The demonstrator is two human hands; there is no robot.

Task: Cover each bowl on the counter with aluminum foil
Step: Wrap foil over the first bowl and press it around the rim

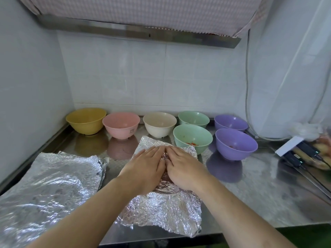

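- A steel counter (pixel 250 190) fills the lower half of the frame, shiny enough to mirror the bowls; white tiled walls (pixel 114 72) close it in at the back and left.
- Across the top runs a metal hood edge (pixel 136 31) under a checked cloth cover (pixel 143 9).
- At centre, the left hand (pixel 145 167) and right hand (pixel 184 167) lie flat, fingers straight, side by side, pressing a foil sheet (pixel 161 210) over something hidden beneath.
- More crumpled foil (pixel 48 190) lies at lower left.
- Uncovered bowls line the back: yellow bowl (pixel 86 120), pink bowl (pixel 121 125), cream bowl (pixel 159 124), two green bowls (pixel 192 138), two purple bowls (pixel 236 144).
- At right, a white cord (pixel 248 86) hangs down the wall, and dark-handled items (pixel 293 158) lie on the counter's edge.
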